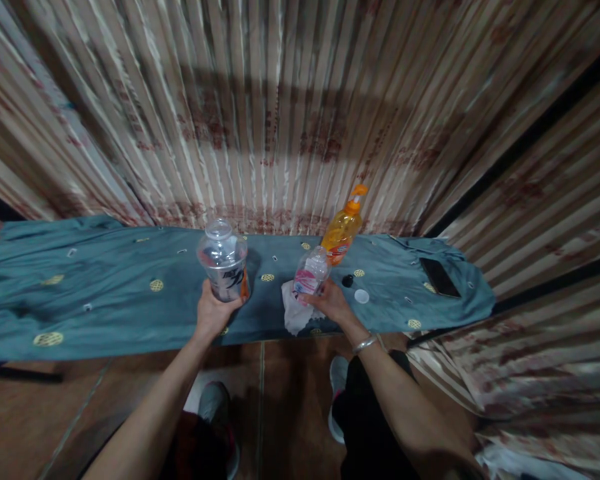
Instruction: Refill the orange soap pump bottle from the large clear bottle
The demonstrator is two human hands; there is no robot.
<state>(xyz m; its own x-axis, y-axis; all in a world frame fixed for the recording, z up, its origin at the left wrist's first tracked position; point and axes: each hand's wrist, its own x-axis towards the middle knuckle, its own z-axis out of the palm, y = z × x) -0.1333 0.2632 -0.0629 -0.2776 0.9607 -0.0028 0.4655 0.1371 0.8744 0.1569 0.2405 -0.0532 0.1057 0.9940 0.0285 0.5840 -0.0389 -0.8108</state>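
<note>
My left hand is wrapped round the lower part of a large clear plastic bottle, which is uncapped and has a dark and orange label. In my right hand is a smaller clear plastic bottle with a pink label, its mouth tilted up and to the right. A crumpled white tissue lies under and beside that smaller bottle. Just behind it stands an orange pump bottle of yellow-orange liquid. To the right of my right hand lie a small black cap and a round white lid.
A teal patterned cloth covers the long narrow surface. A dark phone lies near its right end. Pleated curtains hang behind and at the right, with dark poles crossing. My shoes stand on the brown tiled floor.
</note>
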